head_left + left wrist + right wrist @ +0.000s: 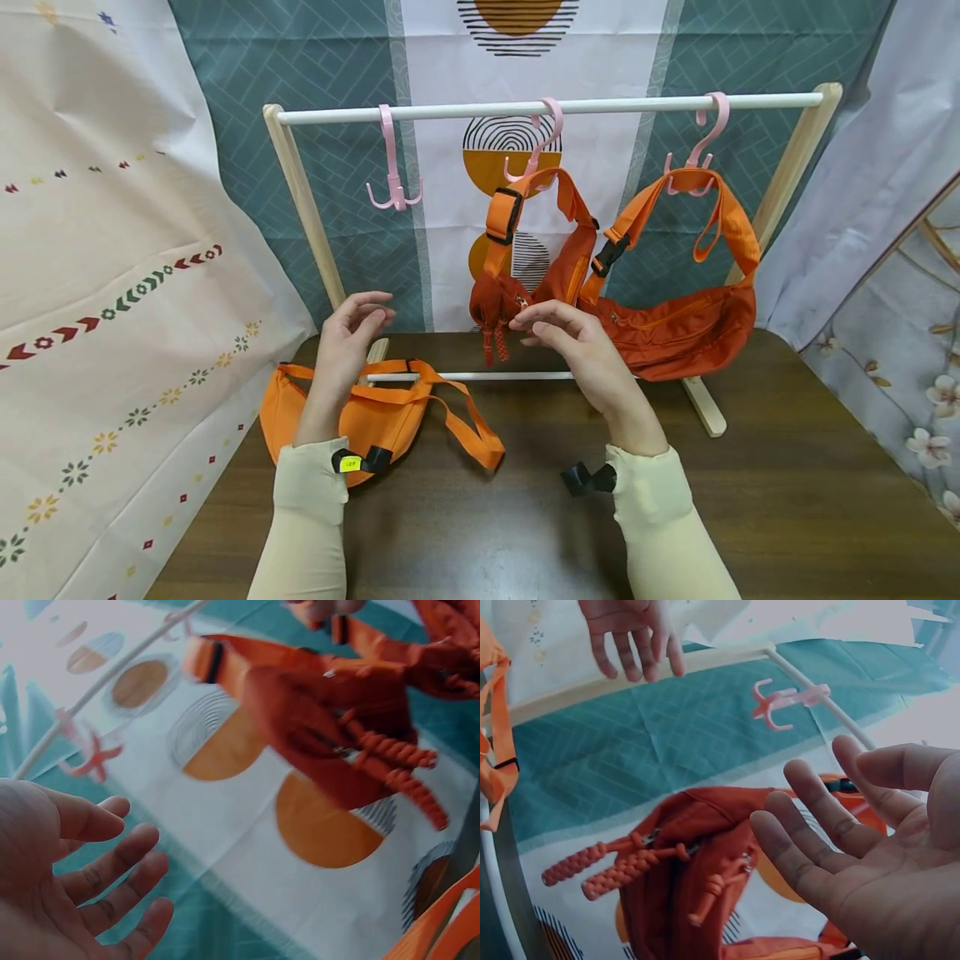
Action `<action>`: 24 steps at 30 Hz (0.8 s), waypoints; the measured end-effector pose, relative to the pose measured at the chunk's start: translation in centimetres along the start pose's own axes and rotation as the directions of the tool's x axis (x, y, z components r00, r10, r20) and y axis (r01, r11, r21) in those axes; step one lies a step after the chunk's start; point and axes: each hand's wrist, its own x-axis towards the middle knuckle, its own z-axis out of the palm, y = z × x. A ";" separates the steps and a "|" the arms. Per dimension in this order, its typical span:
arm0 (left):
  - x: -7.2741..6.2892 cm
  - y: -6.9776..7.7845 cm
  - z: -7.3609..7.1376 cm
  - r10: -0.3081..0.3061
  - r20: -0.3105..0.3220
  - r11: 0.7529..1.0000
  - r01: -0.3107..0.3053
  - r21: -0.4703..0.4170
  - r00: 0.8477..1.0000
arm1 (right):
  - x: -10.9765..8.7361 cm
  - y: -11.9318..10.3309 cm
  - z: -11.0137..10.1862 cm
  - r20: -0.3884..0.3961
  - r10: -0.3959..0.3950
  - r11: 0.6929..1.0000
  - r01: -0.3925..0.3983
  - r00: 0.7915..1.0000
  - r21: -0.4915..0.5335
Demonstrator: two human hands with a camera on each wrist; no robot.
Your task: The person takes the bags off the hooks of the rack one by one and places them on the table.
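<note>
My left hand (pixel 347 340) is raised in front of the rack's left leg, its fingers loosely bent around nothing. Below and behind it, an orange waist bag (pixel 386 425) lies on the table with its strap trailing right. My right hand (pixel 581 350) hovers before the hanging bags, fingers relaxed and holding nothing. A rust-red waist bag (pixel 697 877) with braided zipper pulls hangs by its orange strap from the middle pink hook (pixel 546 142). Another rust-red waist bag (pixel 686 333) hangs from the right pink hook (pixel 708 137). The left pink hook (pixel 393 167) carries nothing.
A white rail (pixel 465 110) on wooden legs (pixel 303 204) holds the hooks, with a lower white bar (pixel 517 376) near the brown table (pixel 480 533). Behind the rack hangs a patterned teal and white cloth (pixel 300 67). Printed cloths flank both sides.
</note>
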 end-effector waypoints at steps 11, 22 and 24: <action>0.0 0.0 3.5 0.028 0.100 0.999 -0.029 0.017 0.995 | -0.5 -0.2 -1.8 -0.088 -0.016 0.997 0.023 0.996 0.074; 0.3 -0.2 4.9 0.051 0.110 0.998 -0.054 0.022 0.993 | -0.2 0.1 -1.6 -0.125 -0.018 0.998 0.026 0.992 0.062; 0.3 -0.3 5.2 0.057 0.118 0.998 -0.062 0.034 0.991 | -0.2 -0.1 -1.9 -0.130 -0.020 0.999 0.026 0.991 0.044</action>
